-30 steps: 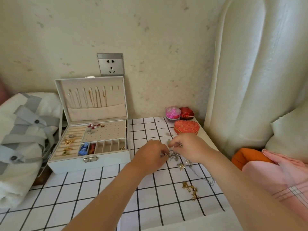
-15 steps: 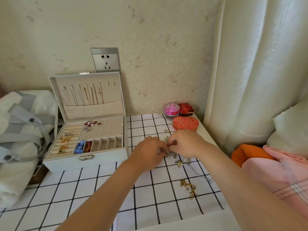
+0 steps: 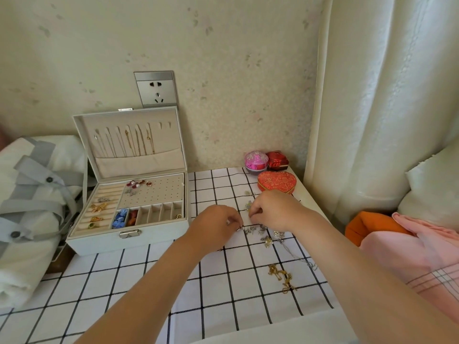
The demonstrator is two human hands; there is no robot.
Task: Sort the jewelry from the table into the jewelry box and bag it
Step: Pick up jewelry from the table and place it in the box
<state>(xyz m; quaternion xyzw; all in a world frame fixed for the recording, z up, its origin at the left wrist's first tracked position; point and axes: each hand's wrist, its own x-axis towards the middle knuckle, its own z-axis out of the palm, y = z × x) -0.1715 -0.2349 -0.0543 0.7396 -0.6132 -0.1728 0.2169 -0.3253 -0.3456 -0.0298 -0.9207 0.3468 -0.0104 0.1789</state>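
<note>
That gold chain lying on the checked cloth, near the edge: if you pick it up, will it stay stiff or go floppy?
Probably floppy: the gold chain lies in loose kinks on the checked cloth, so it would likely dangle from the fingers. It looks thin, so it is likely light. Its little links may snag or tangle.

2 forearms bare up to frame edge; left grip (image 3: 213, 227) and right grip (image 3: 275, 209) bare.

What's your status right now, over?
Left hand pinching at silver pieces; right hand curled beside, grip hidden. Jewelry box open. Gold chain loose on tablecloth.
</note>
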